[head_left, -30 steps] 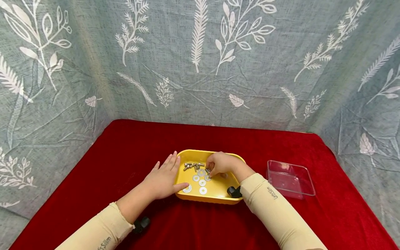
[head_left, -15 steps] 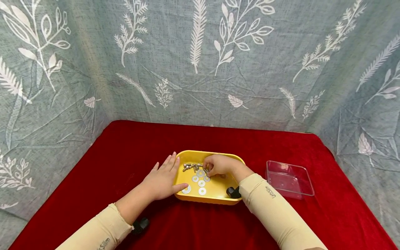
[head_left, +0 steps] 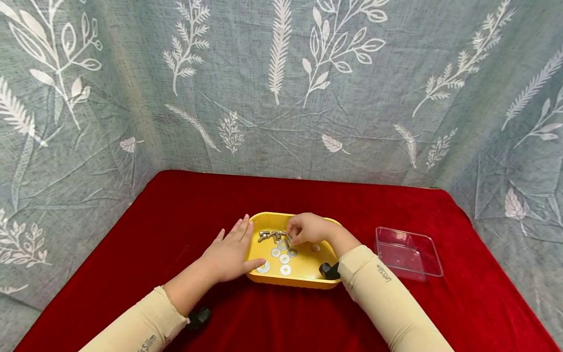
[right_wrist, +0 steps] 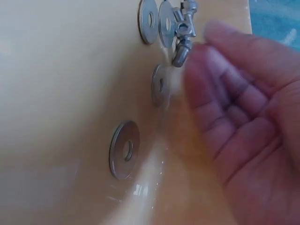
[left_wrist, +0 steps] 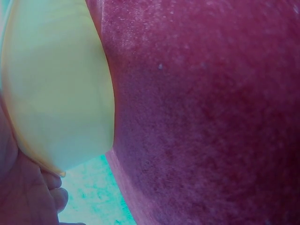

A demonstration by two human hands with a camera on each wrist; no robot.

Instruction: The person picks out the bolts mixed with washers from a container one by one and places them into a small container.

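Note:
A yellow tray (head_left: pixel 303 266) holds several flat metal washers (head_left: pixel 285 270) and a small heap of silver bolts (head_left: pixel 266 235). My left hand (head_left: pixel 226 252) lies with straight fingers along the tray's left side, its thumb reaching over the rim. In the left wrist view, fingertips show beside the tray's outer wall (left_wrist: pixel 61 93). Inside the tray, my right hand (head_left: pixel 311 229) has thumb and fingertips together at one bolt (head_left: pixel 288 239), which it appears to pinch at the heap's right edge. The right wrist view shows these fingertips (right_wrist: pixel 201 51) close to the bolts (right_wrist: pixel 183 30), with washers (right_wrist: pixel 125 150) nearby.
A clear plastic box (head_left: pixel 409 254) stands to the right of the tray. Red cloth (head_left: pixel 211 195) covers the table, and a leaf-patterned grey-green curtain (head_left: pixel 255 98) hangs behind and at both sides. A black wrist device (head_left: pixel 329 270) sits over the tray's right front corner.
My right hand has shifted slightly left and up inside the tray, and the bolt at its fingertips has moved with it. My left hand stays on the tray's side.

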